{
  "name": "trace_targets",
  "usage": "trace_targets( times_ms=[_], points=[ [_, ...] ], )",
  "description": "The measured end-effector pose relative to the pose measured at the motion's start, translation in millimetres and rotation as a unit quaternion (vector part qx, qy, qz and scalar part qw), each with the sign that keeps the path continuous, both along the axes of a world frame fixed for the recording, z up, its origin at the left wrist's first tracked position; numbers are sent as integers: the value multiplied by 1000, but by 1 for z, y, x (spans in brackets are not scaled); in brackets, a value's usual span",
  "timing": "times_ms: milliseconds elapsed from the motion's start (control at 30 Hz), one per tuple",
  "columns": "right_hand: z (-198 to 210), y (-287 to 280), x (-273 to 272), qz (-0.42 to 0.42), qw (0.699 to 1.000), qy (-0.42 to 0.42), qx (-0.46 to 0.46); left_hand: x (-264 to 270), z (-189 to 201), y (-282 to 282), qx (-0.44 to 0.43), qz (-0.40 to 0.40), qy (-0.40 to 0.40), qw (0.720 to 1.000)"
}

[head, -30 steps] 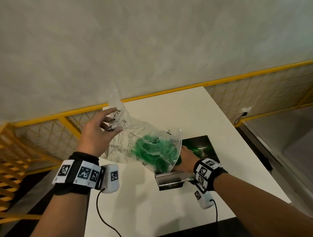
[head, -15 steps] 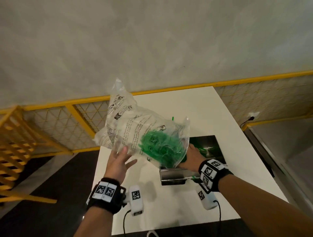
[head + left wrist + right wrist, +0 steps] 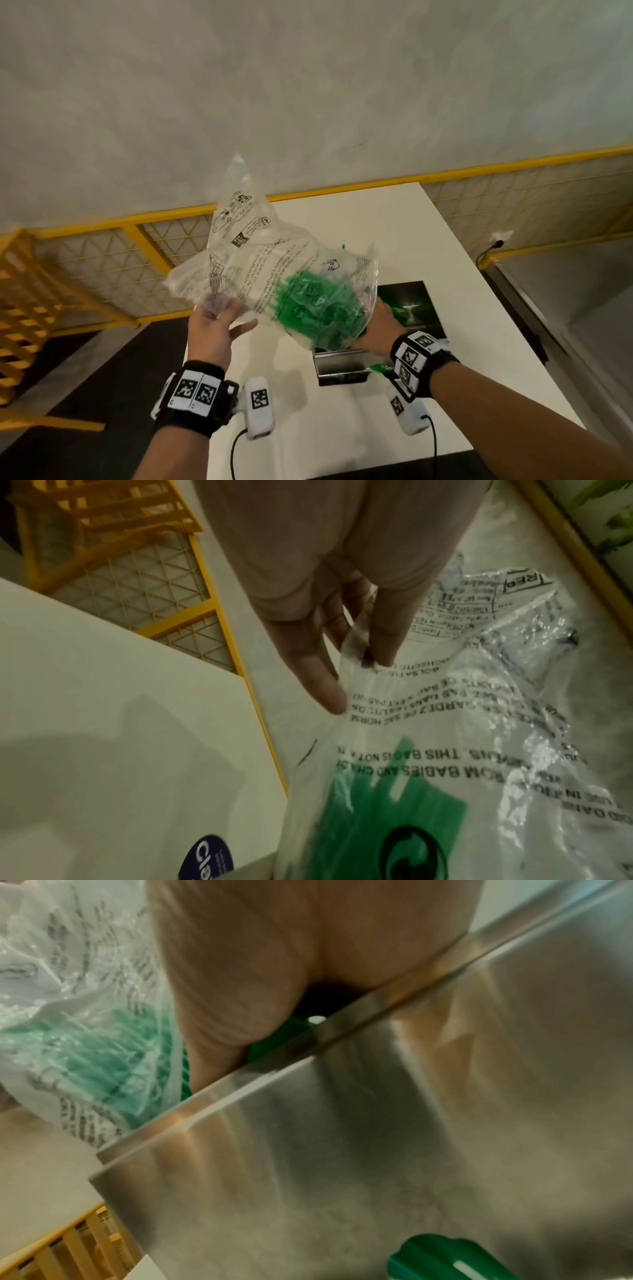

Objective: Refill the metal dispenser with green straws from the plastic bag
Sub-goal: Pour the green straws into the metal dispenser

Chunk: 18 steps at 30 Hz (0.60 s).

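L hand [image 3: 214,325] dropped from bag top to its underside since 1 s ago, fingers pinching film. Plastic bag [image 3: 274,270] now tips over the metal dispenser [image 3: 342,368] near desk's front edge; straws [image 3: 315,308] sliding mouthward. R wrist cam only: R hand [image 3: 260,969] inside the rim; fingers hidden, can't tell.

Dim, warm indoor light throughout, greenish cast. Soft shadows of arms on the white table [image 3: 404,246] near its front edge. Head view fairly sharp in the middle, bowed at the edges. Both wrist views darker and grainy: motion blur on the plastic bag [image 3: 479,723], smeared streaks of glare across the metal dispenser [image 3: 377,1150], skin up close out of focus.
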State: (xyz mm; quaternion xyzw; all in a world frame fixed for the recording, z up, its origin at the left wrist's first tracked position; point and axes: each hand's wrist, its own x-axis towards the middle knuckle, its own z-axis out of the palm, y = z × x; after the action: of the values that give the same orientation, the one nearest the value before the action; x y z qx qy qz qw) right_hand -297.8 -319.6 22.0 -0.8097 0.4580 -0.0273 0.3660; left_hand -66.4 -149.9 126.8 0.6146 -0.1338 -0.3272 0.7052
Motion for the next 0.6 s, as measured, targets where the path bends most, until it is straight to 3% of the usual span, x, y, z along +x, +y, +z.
trace_targets(
  times_ms=[133, 600],
  points=[
    [36, 15, -1, 17, 999, 34, 15, 13, 9, 1, -27, 10, -10, 1000],
    [32, 10, 0, 22, 997, 71, 19, 55, 43, 33, -103, 78, -88, 988]
  ],
)
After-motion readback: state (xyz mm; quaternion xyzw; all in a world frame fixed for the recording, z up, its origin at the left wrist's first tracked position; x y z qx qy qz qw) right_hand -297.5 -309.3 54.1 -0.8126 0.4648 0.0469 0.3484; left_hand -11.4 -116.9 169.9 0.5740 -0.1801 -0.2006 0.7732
